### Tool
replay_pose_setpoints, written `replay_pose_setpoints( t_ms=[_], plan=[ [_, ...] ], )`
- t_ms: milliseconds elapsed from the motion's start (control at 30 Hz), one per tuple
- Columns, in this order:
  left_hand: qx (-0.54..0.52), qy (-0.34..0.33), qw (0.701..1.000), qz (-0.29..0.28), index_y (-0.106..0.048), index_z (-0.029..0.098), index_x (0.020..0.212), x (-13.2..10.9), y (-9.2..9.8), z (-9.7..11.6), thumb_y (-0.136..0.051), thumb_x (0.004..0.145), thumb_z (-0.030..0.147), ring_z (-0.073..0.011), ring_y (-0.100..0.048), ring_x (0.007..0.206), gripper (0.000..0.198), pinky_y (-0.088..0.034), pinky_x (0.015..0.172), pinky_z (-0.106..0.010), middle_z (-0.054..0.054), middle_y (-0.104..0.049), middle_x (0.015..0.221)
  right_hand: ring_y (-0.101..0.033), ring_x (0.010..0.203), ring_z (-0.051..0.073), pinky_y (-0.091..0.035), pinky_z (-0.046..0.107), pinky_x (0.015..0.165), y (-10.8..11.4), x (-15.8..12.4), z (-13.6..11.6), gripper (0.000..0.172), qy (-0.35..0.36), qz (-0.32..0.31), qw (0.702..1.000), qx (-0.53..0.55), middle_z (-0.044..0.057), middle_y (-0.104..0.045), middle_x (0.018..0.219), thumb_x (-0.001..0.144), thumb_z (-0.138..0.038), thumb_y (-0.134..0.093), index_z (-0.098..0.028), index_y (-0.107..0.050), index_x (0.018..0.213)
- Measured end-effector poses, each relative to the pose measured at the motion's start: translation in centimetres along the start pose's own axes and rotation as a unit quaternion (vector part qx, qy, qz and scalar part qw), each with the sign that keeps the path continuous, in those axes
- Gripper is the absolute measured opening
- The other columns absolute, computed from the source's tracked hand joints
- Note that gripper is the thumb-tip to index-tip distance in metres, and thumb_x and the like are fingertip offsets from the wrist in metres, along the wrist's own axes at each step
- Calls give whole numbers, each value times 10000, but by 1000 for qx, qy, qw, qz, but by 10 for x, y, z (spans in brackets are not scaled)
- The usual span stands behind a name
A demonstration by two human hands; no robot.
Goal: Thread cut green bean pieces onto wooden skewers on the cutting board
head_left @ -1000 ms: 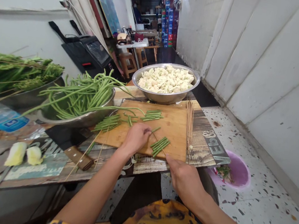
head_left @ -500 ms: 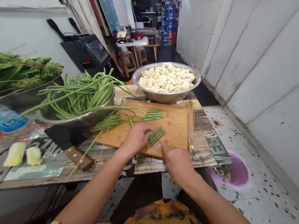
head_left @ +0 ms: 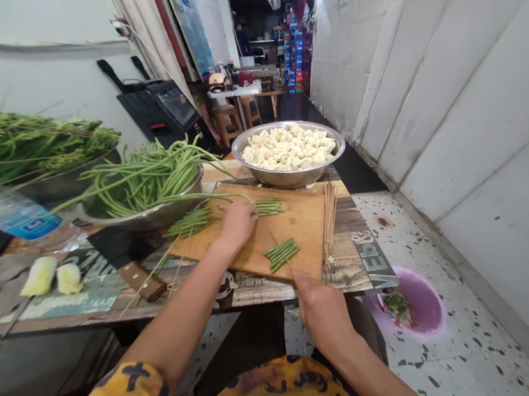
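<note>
A wooden cutting board lies on the table in front of me. My left hand rests on its left part, fingers curled down over short cut bean pieces near a small pile. My right hand hangs at the board's near edge, closed on the end of a thin bamboo skewer. A row of green bean pieces is threaded on that skewer and lies on the board. Another pile of cut beans sits at the board's left edge.
A steel bowl of cauliflower florets stands behind the board, and a bowl of long beans to its left. Loose skewers lie along the right edge. A cleaver and a plastic bottle lie left. A purple basin sits on the floor.
My left hand has moved forward from the skewered beans to the loose cut pieces. My right hand drew back toward me with the skewer, and the threaded beans shifted right.
</note>
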State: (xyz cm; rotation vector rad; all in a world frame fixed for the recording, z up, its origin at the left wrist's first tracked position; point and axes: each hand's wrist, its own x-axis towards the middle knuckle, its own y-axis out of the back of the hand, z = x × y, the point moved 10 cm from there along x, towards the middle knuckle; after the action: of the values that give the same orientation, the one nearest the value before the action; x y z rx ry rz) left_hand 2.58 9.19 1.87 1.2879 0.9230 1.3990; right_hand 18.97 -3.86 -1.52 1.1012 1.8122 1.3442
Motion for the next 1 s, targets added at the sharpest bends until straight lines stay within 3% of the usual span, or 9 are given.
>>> replay_pose_setpoints(
  t_ms=[267,400,500,633,1000],
  plan=[
    [10,-7,999,-46,-703,154,815,12,-10,6,-539,772,205,-230,-595,843,177,-431,746,-300,-108,-677,828,-653,868,202,-485,266,709,2,-5,4,405,-6,14,1000,8,120,-682,1025,890,-117,-362,-119,-514,1265],
    [-54,-16,995,-80,-701,172,812,-2,-9,13,-559,744,193,-195,-611,759,159,-427,697,-265,-66,-698,793,-656,847,192,-481,253,695,3,-6,4,410,-9,19,1000,0,115,-687,1002,889,-117,-375,-129,-500,1280],
    [-102,-24,992,-69,-704,180,781,-22,-5,16,-552,747,214,-173,-610,726,160,-420,674,-246,-43,-703,779,-658,821,191,-482,259,691,2,-9,4,410,-2,23,1000,7,105,-690,972,888,-113,-378,-132,-500,1279],
    [-143,21,989,-29,-703,184,748,-41,-2,5,-548,741,255,-159,-602,695,170,-409,629,-238,-27,-703,759,-658,775,189,-483,264,659,-2,-15,2,417,13,29,999,10,95,-690,924,886,-124,-384,-133,-495,1288],
    [-215,49,975,-15,-691,173,730,-40,-9,-3,-569,701,254,-130,-573,604,149,-394,565,-224,-2,-676,675,-654,763,176,-472,251,651,-1,-13,-2,422,15,25,1000,1,92,-690,934,889,-120,-372,-140,-487,1295]
  ],
)
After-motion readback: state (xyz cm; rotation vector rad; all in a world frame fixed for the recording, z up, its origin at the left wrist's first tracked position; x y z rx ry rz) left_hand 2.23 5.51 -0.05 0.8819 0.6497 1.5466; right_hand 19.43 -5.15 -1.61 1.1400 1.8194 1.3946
